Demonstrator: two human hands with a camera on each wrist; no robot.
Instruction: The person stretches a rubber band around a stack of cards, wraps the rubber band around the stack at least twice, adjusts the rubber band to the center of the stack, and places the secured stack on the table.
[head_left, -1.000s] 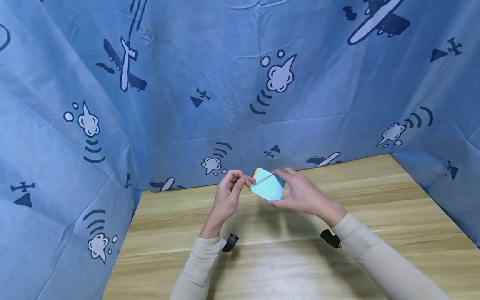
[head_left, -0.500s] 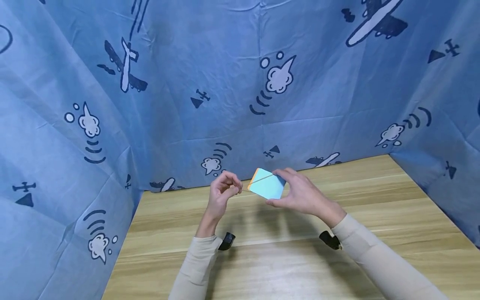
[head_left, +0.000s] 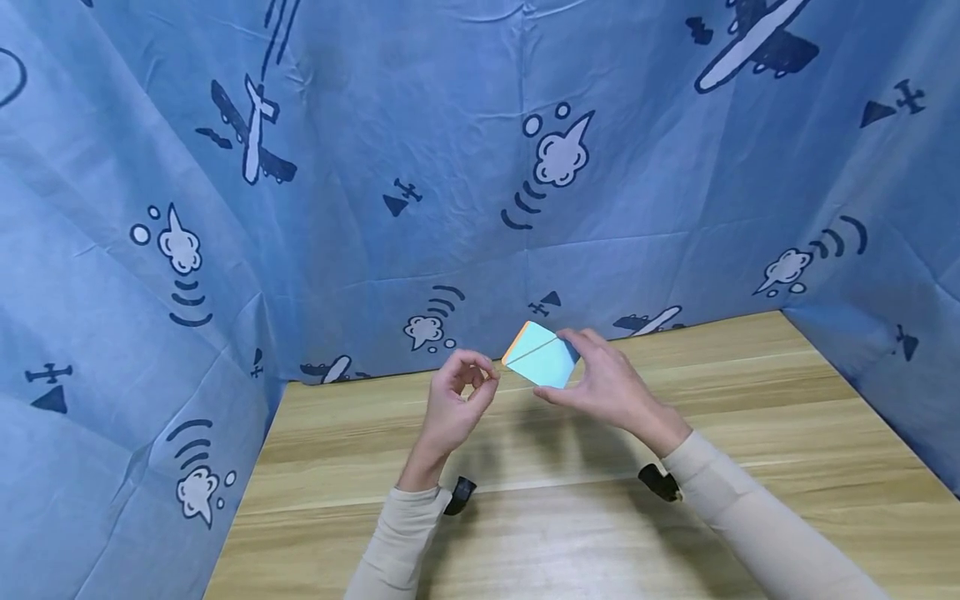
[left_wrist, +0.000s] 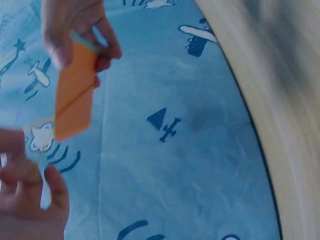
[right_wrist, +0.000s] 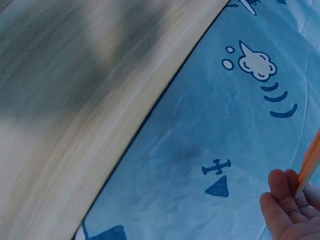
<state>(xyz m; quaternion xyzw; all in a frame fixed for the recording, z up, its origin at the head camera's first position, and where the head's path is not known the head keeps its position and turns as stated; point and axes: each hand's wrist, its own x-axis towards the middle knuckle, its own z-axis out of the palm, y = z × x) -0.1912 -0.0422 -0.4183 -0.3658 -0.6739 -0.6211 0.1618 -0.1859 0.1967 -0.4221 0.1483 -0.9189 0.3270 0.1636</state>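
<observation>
In the head view my right hand [head_left: 611,383] grips a small stack of coloured paper [head_left: 542,367] by its right side, thumb below and fingers above. Its face is light blue, with an orange edge on the left. A thin rubber band [head_left: 531,353] crosses that face diagonally. Left of the stack, my left hand [head_left: 455,406] pinches thumb and forefinger together at the band's stretched end. The left wrist view shows the stack's orange back [left_wrist: 77,107], also crossed by the band, and a faint strand towards my left fingers. Only an orange sliver [right_wrist: 311,165] shows in the right wrist view.
Both hands are raised over a wood-grain table [head_left: 570,533]. Blue cloth [head_left: 337,225] printed with airplanes and clouds hangs behind it and at both sides. Black wrist cameras sit under the left cuff [head_left: 460,497] and right cuff [head_left: 660,482].
My left hand first drew away leftward from the stack, stretching the band, and has since come slightly back right. My right hand has raised the stack a little and tilted it more.
</observation>
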